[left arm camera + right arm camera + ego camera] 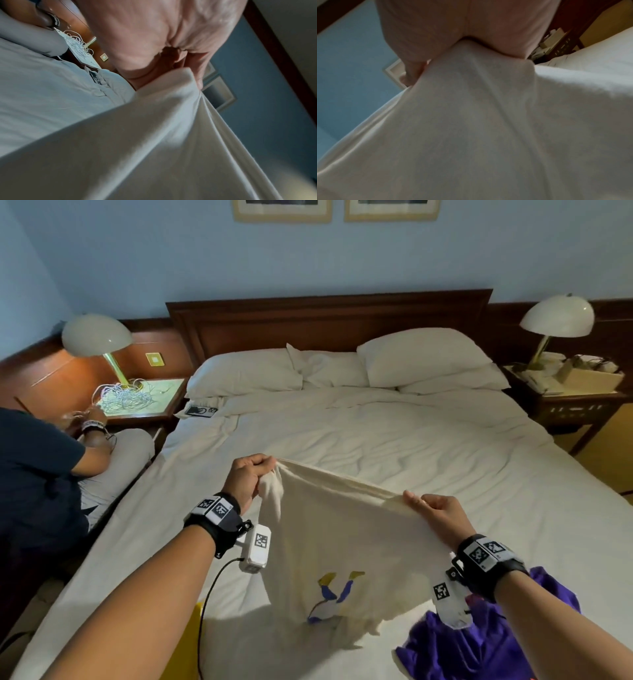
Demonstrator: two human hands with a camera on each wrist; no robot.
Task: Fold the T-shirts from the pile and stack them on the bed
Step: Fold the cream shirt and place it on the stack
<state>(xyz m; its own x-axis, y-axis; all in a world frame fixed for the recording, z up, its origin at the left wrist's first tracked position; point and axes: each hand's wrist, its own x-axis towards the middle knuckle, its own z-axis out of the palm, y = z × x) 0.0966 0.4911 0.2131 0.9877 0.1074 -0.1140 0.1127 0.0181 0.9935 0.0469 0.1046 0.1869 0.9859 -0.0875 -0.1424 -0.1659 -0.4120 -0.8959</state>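
Above the bed (pixel 411 440), both hands' grip bunches the T-shirt (pixel 342 542) edge, stretched left-right.

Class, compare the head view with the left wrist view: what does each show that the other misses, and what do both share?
Head view only: the right hand gripping the cream T-shirt, its printed graphic, the purple garment and the pillows. Left wrist view only: the left hand's grip from below, cloth bunched under its fingers. Both: the left hand, the shirt and the white bedding.
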